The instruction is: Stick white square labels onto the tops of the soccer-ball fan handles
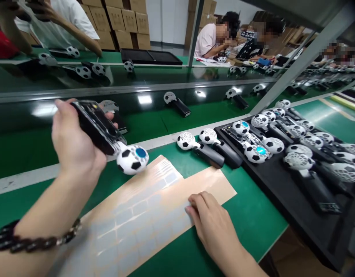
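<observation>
1. Beaded bracelet [36, 239] on the left wrist; left hand [76, 138] has its grip closed around a football-headed fan [99, 127], above the tabletop [252, 215]
2. Right hand [212, 223] lies open on an adhesive-pad sheet [143, 215]
3. Loose fingers could drop the fan

**Black, White and Green on the Bench**

The soccer-ball head [132, 159] is glossy white with black patches and a blue disc, and its handle [92, 125] is black. The backing sheet [143, 219] is peach, ruled with pale grey-blue squares. The bench mat [252, 215] is green — the tray [333, 238] black. Some heads in it show a white lattice [298, 161] — the bracelet [36, 242] is dark.
</observation>
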Action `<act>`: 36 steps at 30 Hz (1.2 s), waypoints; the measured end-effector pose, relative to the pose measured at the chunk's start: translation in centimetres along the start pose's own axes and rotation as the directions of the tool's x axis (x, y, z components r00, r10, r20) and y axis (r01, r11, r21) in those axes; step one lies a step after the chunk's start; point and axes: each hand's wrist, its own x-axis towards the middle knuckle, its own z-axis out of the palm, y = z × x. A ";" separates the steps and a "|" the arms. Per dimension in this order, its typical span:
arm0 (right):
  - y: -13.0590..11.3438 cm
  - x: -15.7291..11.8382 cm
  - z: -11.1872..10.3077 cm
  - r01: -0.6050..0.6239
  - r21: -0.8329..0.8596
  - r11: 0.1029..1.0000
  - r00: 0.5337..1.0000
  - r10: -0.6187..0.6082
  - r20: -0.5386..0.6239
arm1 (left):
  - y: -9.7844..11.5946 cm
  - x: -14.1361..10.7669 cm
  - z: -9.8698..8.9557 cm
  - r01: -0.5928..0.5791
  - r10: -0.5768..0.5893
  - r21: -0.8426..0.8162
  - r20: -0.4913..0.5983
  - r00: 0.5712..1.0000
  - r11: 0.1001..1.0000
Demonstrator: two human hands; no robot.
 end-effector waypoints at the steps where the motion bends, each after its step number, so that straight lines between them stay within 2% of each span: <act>1: 0.1 -0.2 0.3 -0.002 -0.004 1.000 1.000 0.002 -0.005 | 0.9 -2.1 0.2 0.000 0.000 -0.022 -0.018 1.000 1.000; 3: 0.3 -0.4 0.7 -0.008 0.001 1.000 1.000 0.008 -0.006 | 2.2 -5.7 0.8 0.014 -0.013 -0.028 0.055 0.998 1.000; 5: 0.3 -0.5 0.8 -0.024 0.021 0.999 1.000 0.024 0.005 | 2.7 -8.0 1.1 0.008 0.000 -0.032 0.219 0.976 0.999; 7: 0.0 -0.3 0.5 -0.055 0.054 0.997 0.998 0.053 0.031 | 3.0 -9.0 1.0 -0.051 0.067 -0.050 0.395 0.916 0.997; 9: -0.3 0.0 -0.1 -0.101 0.100 0.990 0.993 0.094 0.069 | 3.4 -9.4 0.6 -0.143 0.131 -0.019 0.540 0.832 0.990; 10: -0.4 0.2 -0.6 -0.124 0.131 0.984 0.989 0.112 0.093 | 3.6 -9.4 0.5 -0.181 0.134 0.021 0.594 0.793 0.983; 12: -0.4 0.5 -1.7 -0.162 0.211 0.964 0.980 0.132 0.151 | 4.2 -9.5 0.2 -0.199 0.068 0.126 0.658 0.750 0.972; 14: 0.0 0.7 -2.9 -0.175 0.291 0.940 0.971 0.116 0.210 | 4.6 -9.8 0.2 -0.159 -0.012 0.192 0.672 0.741 0.968; 16: 0.5 1.0 -4.1 -0.193 0.407 0.893 0.954 0.074 0.289 | 4.6 -10.1 0.0 -0.143 -0.017 0.195 0.643 0.765 0.970; 17: 0.7 1.4 -4.8 -0.219 0.490 0.844 0.944 0.057 0.325 | 4.5 -10.2 -0.1 -0.154 0.011 0.178 0.619 0.785 0.972; 19: 0.4 2.3 -6.0 -0.284 0.667 0.689 0.931 0.031 0.364 | 4.3 -10.0 -0.4 -0.215 0.093 0.146 0.579 0.810 0.966; 21: -0.9 3.8 -7.3 -0.316 0.804 0.504 0.931 0.001 0.365 | 4.5 -9.4 -0.8 -0.322 0.183 0.137 0.591 0.786 0.937; 24: -4.8 6.4 -9.3 -0.250 0.897 0.364 0.941 -0.126 0.313 | 5.7 -8.1 -1.4 -0.537 0.314 0.162 0.660 0.682 0.828; 26: -7.7 8.0 -10.3 -0.185 0.917 0.353 0.952 -0.169 0.257 | 6.6 -7.3 -1.7 -0.667 0.384 0.181 0.698 0.605 0.723; 28: -10.1 9.3 -10.7 -0.131 0.916 0.379 0.962 -0.174 0.210 | 7.5 -6.6 -2.1 -0.762 0.431 0.196 0.727 0.536 0.617; 30: -11.7 10.1 -10.7 -0.096 0.908 0.408 0.965 -0.184 0.185 | 8.0 -6.2 -2.4 -0.817 0.456 0.203 0.745 0.487 0.540; 32: -12.4 10.5 -10.4 -0.077 0.902 0.426 0.966 -0.193 0.174 | 8.4 -6.1 -2.6 -0.839 0.464 0.209 0.754 0.466 0.502; 36: -12.5 10.7 -10.1 -0.056 0.896 0.440 0.970 -0.188 0.153 | 8.8 -6.0 -2.5 -0.851 0.449 0.236 0.766 0.460 0.469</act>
